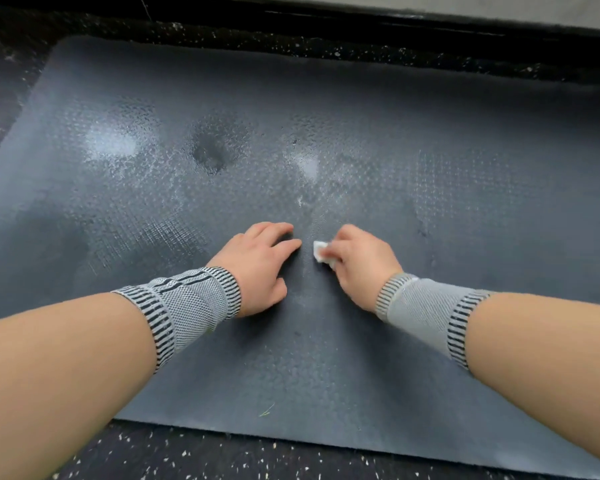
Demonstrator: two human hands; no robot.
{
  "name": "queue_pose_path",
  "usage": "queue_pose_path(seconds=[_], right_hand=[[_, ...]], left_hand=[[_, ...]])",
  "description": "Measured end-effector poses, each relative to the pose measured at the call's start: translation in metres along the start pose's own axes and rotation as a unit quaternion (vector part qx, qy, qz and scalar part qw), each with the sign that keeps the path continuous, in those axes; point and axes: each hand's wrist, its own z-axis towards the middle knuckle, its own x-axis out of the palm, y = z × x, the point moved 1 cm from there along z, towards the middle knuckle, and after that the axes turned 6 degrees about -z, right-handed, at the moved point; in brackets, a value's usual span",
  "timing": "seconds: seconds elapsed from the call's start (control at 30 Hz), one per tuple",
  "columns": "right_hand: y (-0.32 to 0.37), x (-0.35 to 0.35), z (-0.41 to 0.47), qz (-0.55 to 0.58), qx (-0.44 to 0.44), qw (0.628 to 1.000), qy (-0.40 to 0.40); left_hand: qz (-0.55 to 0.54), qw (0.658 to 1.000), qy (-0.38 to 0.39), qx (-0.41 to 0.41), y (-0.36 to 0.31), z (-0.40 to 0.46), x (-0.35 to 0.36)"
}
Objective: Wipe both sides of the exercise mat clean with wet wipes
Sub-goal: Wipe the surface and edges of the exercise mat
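Head cam: my right hand (pixel 357 261) pinches a folded wet wipe (pixel 321 251) against the exercise mat (pixel 395 161) mid-surface, left hand (pixel 257 268) spread flat bracing it. Risk: wipe's small and may dry out, leaving streaks; underside likely not done yet

no readable text, labels, brands or numbers anywhere; exercise mat (pixel 361 133), wet wipe (pixel 320 251), grey wrist sleeves (pixel 191 306) and speckled floor (pixel 222 455) all carry none

Wet wipe (pixel 321 252) mostly hidden under right hand (pixel 357 261); mat (pixel 430 168) edges cropped.
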Motion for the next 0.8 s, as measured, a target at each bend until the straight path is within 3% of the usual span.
queue_pose_path(seconds=[0.1, 0.2, 0.33, 0.4, 0.47, 0.57, 0.7, 0.73, 0.8], right_hand=[[0.028, 0.011, -0.061, 0.066, -0.129, 0.984, 0.101], [0.021, -0.002, -0.075, 0.075, -0.131, 0.978, 0.143], [-0.032, -0.03, -0.02, 0.017, 0.072, 0.997, 0.023], [-0.054, -0.032, -0.004, -0.016, 0.189, 0.982, -0.026], [-0.043, -0.016, -0.01, -0.019, 0.25, 0.967, -0.052], [0.011, 0.011, -0.044, 0.04, 0.181, 0.979, -0.086], [0.042, 0.011, -0.083, 0.093, -0.012, 0.995, 0.035], [0.033, 0.005, -0.082, 0.089, -0.008, 0.995, 0.04], [-0.002, -0.006, -0.07, 0.072, 0.081, 0.993, -0.039]], left_hand=[[-0.016, 1.0, -0.019, 0.001, -0.004, 0.02, -0.004], [-0.03, 0.998, -0.05, -0.023, -0.009, 0.036, -0.004], [-0.065, 0.994, -0.076, -0.041, -0.011, 0.044, -0.002], [-0.068, 0.994, -0.068, -0.042, -0.011, 0.045, -0.001], [-0.056, 0.995, -0.069, -0.051, -0.013, 0.046, 0.001], [-0.023, 0.996, -0.072, -0.047, -0.015, 0.051, 0.004], [0.01, 0.998, -0.044, -0.04, -0.017, 0.046, -0.001], [0.019, 0.999, -0.028, -0.033, -0.017, 0.044, -0.003], [0.046, 0.999, 0.013, 0.002, -0.014, 0.04, -0.01]])
